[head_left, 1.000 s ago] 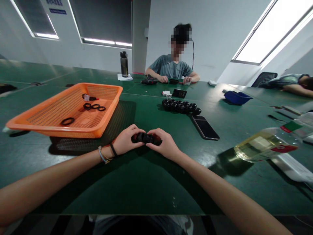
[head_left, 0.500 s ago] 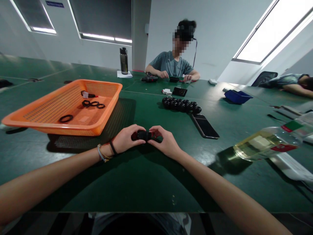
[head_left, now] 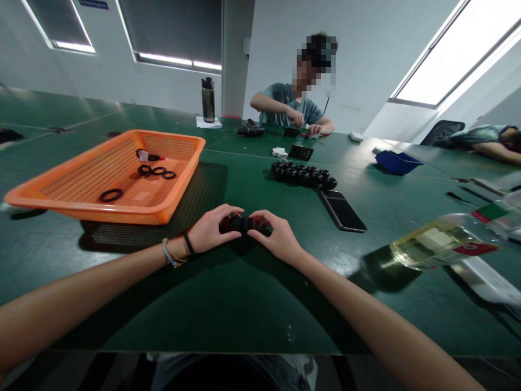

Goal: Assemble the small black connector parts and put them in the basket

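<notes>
A small black cylindrical part (head_left: 241, 224) lies crosswise between my two hands, just above the green table. My left hand (head_left: 210, 228) has its thumb and fingers closed around the left end. At the opposite end, my right hand (head_left: 279, 234) grips the part between thumb and fingers. Dark red shows near both ends, under the fingers. The exact kind of part is too dark to make out. To the left, an orange basket (head_left: 179, 187) contains several black rings (head_left: 111, 195) and a small black piece with a white tag (head_left: 147, 156).
Beyond my hands lie a cluster of black round pieces (head_left: 303, 175) and a phone (head_left: 344, 210). A bottle of yellowish liquid (head_left: 443, 241) is at right, near a blue bin (head_left: 396, 162). Across the table sits a co-worker (head_left: 285, 100), close to a power drill (head_left: 250, 130) and a dark bottle (head_left: 208, 100).
My hands keep their hold on the black part, with the fingers shifted slightly. The co-worker's one hand has risen over the thing in front of them. The view has shifted slightly.
</notes>
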`<state>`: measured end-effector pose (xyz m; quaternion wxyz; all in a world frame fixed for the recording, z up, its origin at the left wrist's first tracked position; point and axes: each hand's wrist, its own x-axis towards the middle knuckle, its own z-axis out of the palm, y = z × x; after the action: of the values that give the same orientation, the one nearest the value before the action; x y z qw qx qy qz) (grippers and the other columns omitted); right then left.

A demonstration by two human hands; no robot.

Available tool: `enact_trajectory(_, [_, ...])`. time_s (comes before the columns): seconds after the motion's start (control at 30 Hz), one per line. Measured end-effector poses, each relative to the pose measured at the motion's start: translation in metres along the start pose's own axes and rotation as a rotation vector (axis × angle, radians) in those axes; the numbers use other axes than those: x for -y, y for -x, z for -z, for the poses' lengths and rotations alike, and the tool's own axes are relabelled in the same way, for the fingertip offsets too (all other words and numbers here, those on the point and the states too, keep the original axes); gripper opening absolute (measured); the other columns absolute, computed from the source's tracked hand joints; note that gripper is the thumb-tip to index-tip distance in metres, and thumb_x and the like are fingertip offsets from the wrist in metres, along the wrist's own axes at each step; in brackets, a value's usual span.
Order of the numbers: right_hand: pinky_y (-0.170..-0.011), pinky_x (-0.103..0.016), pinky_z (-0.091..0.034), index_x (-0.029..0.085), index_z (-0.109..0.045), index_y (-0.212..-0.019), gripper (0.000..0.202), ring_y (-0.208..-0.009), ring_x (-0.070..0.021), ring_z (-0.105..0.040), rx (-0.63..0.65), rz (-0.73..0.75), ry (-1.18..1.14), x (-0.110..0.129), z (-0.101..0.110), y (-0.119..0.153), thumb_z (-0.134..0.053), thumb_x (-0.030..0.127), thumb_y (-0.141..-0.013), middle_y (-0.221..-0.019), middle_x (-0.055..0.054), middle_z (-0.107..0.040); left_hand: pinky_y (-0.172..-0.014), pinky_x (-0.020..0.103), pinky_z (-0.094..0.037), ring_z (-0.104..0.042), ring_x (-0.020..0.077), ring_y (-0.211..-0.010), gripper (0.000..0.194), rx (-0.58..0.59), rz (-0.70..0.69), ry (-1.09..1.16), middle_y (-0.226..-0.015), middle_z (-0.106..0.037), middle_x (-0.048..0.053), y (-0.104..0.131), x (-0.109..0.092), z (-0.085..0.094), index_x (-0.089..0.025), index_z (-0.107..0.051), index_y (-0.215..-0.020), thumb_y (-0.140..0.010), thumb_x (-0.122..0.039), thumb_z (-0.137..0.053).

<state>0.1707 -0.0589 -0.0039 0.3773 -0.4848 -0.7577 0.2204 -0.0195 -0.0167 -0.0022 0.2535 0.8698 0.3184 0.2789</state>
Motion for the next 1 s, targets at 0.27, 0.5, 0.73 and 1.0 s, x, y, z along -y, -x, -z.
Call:
enact_trajectory(0.27, [-0.067,-0.026,-0.046,0.02,-0.052,-0.094,0.023,-0.072,-0.0123,-0.058,-0.018,-0.049,-0.04,-0.003,-0.0028,-0.0006,-0.059,0.023,-0.072,-0.078,0.0,-0.061,-0.074,0.029,-0.049,-0.058,0.0168,-0.084,0.034,-0.008,0.024,0.17,-0.097,-0.058,0.006,0.0,0.0057,-0.003,-0.017,-0.054,-0.102,-0.07,-0.026,-0.058])
enact_trajectory(0.5, [-0.07,-0.027,-0.046,0.02,-0.052,-0.094,0.027,-0.076,-0.0127,-0.058,0.013,0.011,0.002,-0.0009,-0.0008,0.0007,-0.06,0.016,-0.069,-0.083,0.0,-0.061,-0.072,0.027,-0.048,-0.059,0.0154,-0.079,0.033,0.0,0.032,0.14,-0.092,-0.06,0.004,-0.0001,0.0026,-0.0026,-0.016,-0.054,-0.102,-0.07,-0.024,-0.056])
enact_trajectory(0.73, [-0.069,-0.028,-0.047,0.02,-0.055,-0.093,0.026,-0.077,-0.0135,-0.058,-0.012,0.013,0.065,0.0002,-0.001,0.0007,-0.059,0.013,-0.068,-0.084,-0.001,-0.062,-0.066,0.025,-0.049,-0.059,0.0124,-0.068,0.037,-0.027,0.084,0.132,-0.083,-0.06,0.0,0.001,0.0013,-0.0043,-0.019,-0.047,-0.102,-0.068,-0.027,-0.059])
enact_trajectory(1.0, [-0.066,-0.028,-0.046,0.019,-0.057,-0.093,0.025,-0.076,-0.0142,-0.056,-0.052,0.042,0.105,-0.005,-0.0003,0.0,-0.062,0.017,-0.069,-0.083,-0.002,-0.061,-0.062,0.026,-0.048,-0.061,0.0158,-0.067,0.027,-0.136,0.226,0.154,-0.07,-0.059,-0.001,-0.0009,-0.0014,-0.0049,-0.016,-0.047,-0.077,-0.062,-0.029,-0.066])
